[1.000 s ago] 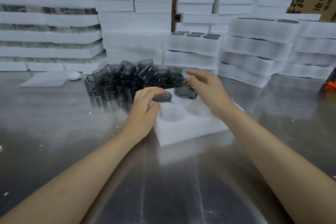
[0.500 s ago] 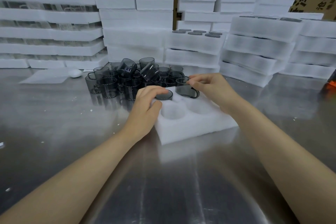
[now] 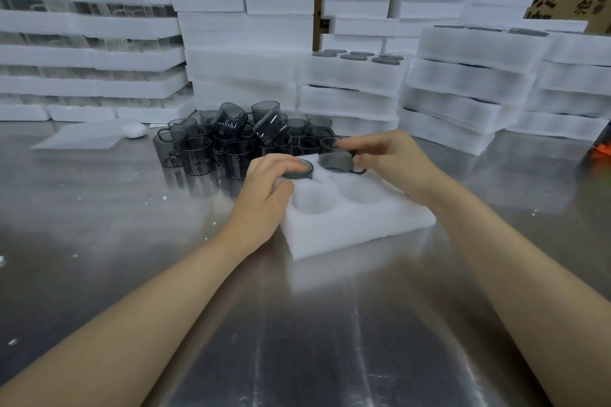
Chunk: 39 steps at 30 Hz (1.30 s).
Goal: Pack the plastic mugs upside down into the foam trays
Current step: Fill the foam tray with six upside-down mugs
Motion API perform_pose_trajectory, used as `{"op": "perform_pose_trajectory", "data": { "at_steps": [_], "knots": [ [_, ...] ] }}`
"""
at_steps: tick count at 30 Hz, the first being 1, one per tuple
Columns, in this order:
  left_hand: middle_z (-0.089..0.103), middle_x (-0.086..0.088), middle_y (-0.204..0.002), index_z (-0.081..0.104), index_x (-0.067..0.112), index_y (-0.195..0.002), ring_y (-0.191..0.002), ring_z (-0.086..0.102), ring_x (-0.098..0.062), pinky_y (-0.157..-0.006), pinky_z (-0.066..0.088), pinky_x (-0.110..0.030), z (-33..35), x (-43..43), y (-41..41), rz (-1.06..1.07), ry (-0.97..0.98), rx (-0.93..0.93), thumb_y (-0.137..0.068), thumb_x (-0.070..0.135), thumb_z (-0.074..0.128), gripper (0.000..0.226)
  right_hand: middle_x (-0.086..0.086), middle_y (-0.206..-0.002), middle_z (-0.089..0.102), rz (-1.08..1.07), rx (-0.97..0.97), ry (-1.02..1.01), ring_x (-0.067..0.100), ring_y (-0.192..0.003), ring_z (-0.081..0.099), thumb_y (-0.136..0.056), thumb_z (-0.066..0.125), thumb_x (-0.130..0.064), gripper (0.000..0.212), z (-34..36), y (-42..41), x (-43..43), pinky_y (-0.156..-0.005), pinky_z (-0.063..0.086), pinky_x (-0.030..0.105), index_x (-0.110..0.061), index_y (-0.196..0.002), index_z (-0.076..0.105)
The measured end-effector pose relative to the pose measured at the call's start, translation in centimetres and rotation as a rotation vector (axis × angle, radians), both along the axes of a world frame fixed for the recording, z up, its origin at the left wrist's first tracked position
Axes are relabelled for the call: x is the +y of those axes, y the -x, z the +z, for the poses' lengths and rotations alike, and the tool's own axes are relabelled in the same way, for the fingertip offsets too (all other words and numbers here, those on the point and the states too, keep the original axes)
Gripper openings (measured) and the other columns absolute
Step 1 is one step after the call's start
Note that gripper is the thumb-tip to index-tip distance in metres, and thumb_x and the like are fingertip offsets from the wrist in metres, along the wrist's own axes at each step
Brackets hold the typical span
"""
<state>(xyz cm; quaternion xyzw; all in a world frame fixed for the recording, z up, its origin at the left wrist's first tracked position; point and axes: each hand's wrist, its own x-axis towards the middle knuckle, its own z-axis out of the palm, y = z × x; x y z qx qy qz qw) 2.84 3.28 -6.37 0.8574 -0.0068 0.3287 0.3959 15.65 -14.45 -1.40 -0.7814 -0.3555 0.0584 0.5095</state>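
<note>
- Your right hand (image 3: pixel 386 162) has its fingers curled around a smoky plastic mug (image 3: pixel 335 160), pinching it near the rim and handle. The mug sits partly in the pocket under your fingertips.
- Your left hand (image 3: pixel 264 190) lies with relaxed fingers pressing on the base of an inverted mug (image 3: pixel 299 172) sunk in the pocket below them.
- You seem to be seating the second mug. I cannot tell which way up it is, so check that, then push it level.
- Nearer you than your fingers, two near pockets (image 3: pixel 312 203) of the foam tray (image 3: pixel 357 231) are empty.
- Beyond your fingertips, the pile of loose mugs (image 3: pixel 228 139) offers the next pick.
</note>
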Motion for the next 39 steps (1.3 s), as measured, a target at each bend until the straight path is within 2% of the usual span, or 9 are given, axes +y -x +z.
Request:
{"op": "perform_pose_trajectory", "data": {
  "at_steps": [4,9,17,24,28,31,34,36,39],
  "knots": [
    [0.059,0.002,-0.118,0.068,0.012,-0.106,-0.12,0.041,-0.014,-0.095,0.023,-0.003,0.1,-0.1,0.1,0.001,-0.001,0.003,-0.08,0.008,0.036,0.041,0.008,-0.107,0.072,-0.021,-0.024,0.117,0.022,-0.096,0.065,-0.091,0.062,-0.011,0.021,0.0,-0.3,-0.1,-0.094,0.049,0.037,-0.025,-0.101,0.075],
    [0.059,0.0,-0.119,0.068,0.01,-0.106,-0.12,0.041,-0.016,-0.094,0.023,-0.003,0.0,0.0,0.1,0.001,-0.019,0.006,-0.084,0.003,0.038,0.038,-0.015,-0.121,0.065,-0.006,-0.055,0.069,-0.005,-0.111,0.057,-0.094,0.058,-0.025,0.018,-0.4,-0.1,0.4,-0.091,0.042,0.014,-0.03,-0.101,0.074],
    [0.059,-0.002,-0.119,0.068,0.011,-0.105,-0.121,0.042,-0.019,-0.091,0.024,-0.001,-0.1,0.1,-0.1,-0.011,0.0,-0.02,-0.086,-0.015,0.042,0.041,-0.017,-0.13,0.055,-0.002,-0.148,0.245,0.002,-0.122,0.047,-0.096,0.055,-0.03,0.038,-0.5,-0.4,0.2,-0.106,0.032,0.024,-0.031,-0.134,0.054],
    [0.058,-0.002,-0.12,0.068,0.009,-0.106,-0.121,0.041,-0.019,-0.093,0.024,-0.003,-0.2,0.1,-0.2,-0.014,-0.001,-0.015,-0.087,-0.014,0.042,0.04,-0.014,-0.143,0.047,-0.013,-0.217,0.419,0.006,-0.132,0.041,-0.098,0.051,-0.03,0.036,-0.2,-0.1,0.6,-0.099,0.031,0.019,-0.03,-0.133,0.056],
    [0.057,0.005,-0.118,0.066,0.015,-0.108,-0.12,0.039,-0.011,-0.095,0.023,-0.003,-0.3,0.1,-0.2,-0.017,0.027,-0.013,-0.082,0.006,0.039,0.039,-0.01,-0.14,0.052,-0.039,-0.176,0.383,0.006,-0.13,0.043,-0.096,0.054,-0.032,0.037,-0.4,-0.3,0.6,-0.093,0.032,0.02,-0.032,-0.133,0.056],
    [0.053,0.019,-0.115,0.062,0.022,-0.11,-0.12,0.037,-0.006,-0.097,0.023,-0.003,-0.3,0.4,-0.4,-0.001,0.11,-0.009,-0.078,0.013,0.039,0.04,-0.011,-0.138,0.053,-0.034,-0.192,0.36,0.0,-0.123,0.045,-0.094,0.057,-0.032,0.04,-0.5,-0.3,0.5,-0.092,0.031,0.017,-0.03,-0.134,0.055],
    [0.056,0.012,-0.116,0.062,0.025,-0.108,-0.122,0.044,-0.014,-0.106,0.034,-0.023,-0.4,1.0,-1.0,0.015,0.319,-0.026,-0.085,0.001,0.047,0.037,-0.018,-0.133,0.055,-0.001,-0.204,0.346,-0.006,-0.107,0.051,-0.091,0.062,-0.033,0.041,-0.2,-0.3,0.0,-0.089,0.035,0.014,-0.03,-0.132,0.057],
    [0.06,0.002,-0.116,0.063,0.027,-0.104,-0.117,0.052,-0.019,-0.099,0.043,-0.031,-0.2,1.5,-1.2,0.025,0.526,-0.04,-0.082,-0.01,0.047,0.046,-0.021,-0.13,0.056,0.035,-0.191,0.342,-0.002,-0.107,0.058,-0.089,0.065,-0.033,0.039,-0.1,-0.3,-0.4,-0.094,0.042,0.02,-0.032,-0.128,0.059],
    [0.063,0.008,-0.111,0.065,0.025,-0.104,-0.109,0.056,-0.013,-0.092,0.045,-0.028,-0.1,2.2,-1.4,0.054,0.68,-0.054,-0.08,-0.009,0.044,0.047,-0.027,-0.121,0.058,0.106,-0.188,0.308,-0.002,-0.103,0.063,-0.089,0.066,-0.027,0.033,0.0,0.0,-0.7,-0.097,0.045,0.023,-0.036,-0.12,0.063]
  ]
}}
